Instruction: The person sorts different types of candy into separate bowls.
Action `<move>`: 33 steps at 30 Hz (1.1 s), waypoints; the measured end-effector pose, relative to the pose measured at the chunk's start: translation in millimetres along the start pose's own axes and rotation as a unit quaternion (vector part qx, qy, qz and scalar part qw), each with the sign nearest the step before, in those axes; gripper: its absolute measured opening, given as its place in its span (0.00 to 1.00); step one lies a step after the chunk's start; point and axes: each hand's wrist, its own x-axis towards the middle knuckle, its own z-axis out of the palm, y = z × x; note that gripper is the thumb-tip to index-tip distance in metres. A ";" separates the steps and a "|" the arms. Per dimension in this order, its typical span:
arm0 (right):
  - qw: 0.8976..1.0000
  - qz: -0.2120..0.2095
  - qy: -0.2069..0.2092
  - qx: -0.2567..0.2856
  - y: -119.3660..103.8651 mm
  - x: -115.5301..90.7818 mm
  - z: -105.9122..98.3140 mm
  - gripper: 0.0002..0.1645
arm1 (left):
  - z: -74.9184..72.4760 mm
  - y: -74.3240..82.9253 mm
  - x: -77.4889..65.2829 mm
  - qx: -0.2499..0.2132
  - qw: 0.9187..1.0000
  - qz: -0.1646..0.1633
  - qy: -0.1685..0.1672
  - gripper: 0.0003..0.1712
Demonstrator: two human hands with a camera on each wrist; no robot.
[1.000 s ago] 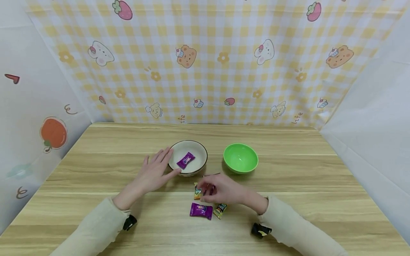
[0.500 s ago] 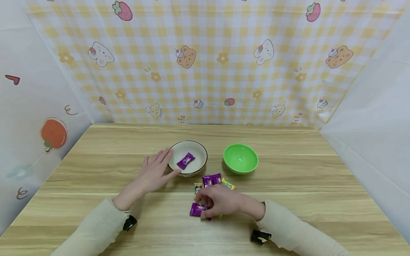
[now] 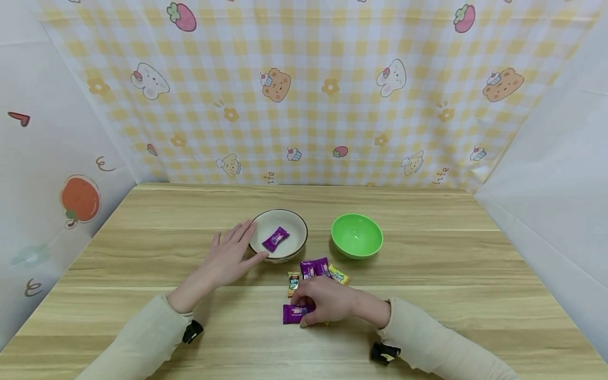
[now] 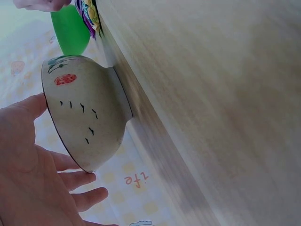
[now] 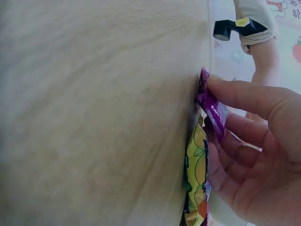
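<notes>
My left hand [image 3: 230, 259] rests with spread, mostly straight fingers at the rim of a white bowl [image 3: 295, 224] with a dark edge. One purple wrapped candy [image 3: 275, 239] lies inside that bowl. In the left wrist view, thumb and fingertips touch the rim of the bowl [image 4: 89, 113]. My right hand [image 3: 330, 300] pinches another purple wrapped candy [image 3: 292, 314] low over the table, between thumb and curled fingers. The right wrist view shows this purple candy [image 5: 214, 113] in the fingers, beside a yellow wrapped candy [image 5: 196, 165].
A green bowl [image 3: 357, 235] stands right of the white one. Just beyond my right hand lie two purple candies [image 3: 315, 267] and a yellow candy [image 3: 339, 275]. A small yellow-and-dark candy [image 3: 293, 284] sits to their left. A checked cloth [image 3: 304, 116] hangs behind the wooden table [image 3: 190, 211].
My right hand has moved toward the table's near side, from above the candy group to the nearest purple candy, which it now pinches and has turned slightly. My left hand stays put.
</notes>
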 end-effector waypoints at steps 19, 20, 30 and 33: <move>0.991 0.014 -0.001 0.132 11.1 0.3 -1.9 0.10 | 0.4 -0.4 0.7 0.001 1.000 -0.001 0.000 0.47; 0.990 0.019 -0.001 0.143 12.5 0.1 -1.8 0.11 | 0.5 -0.5 0.7 0.002 1.000 -0.001 -0.001 0.47; 0.962 0.081 0.003 0.260 19.6 -1.2 -4.3 0.10 | 1.1 -1.8 1.1 0.003 1.000 -0.001 0.001 0.47; 0.954 0.095 0.008 0.284 21.1 -2.0 -5.0 0.11 | 0.6 -1.5 0.8 0.001 1.000 0.000 0.001 0.47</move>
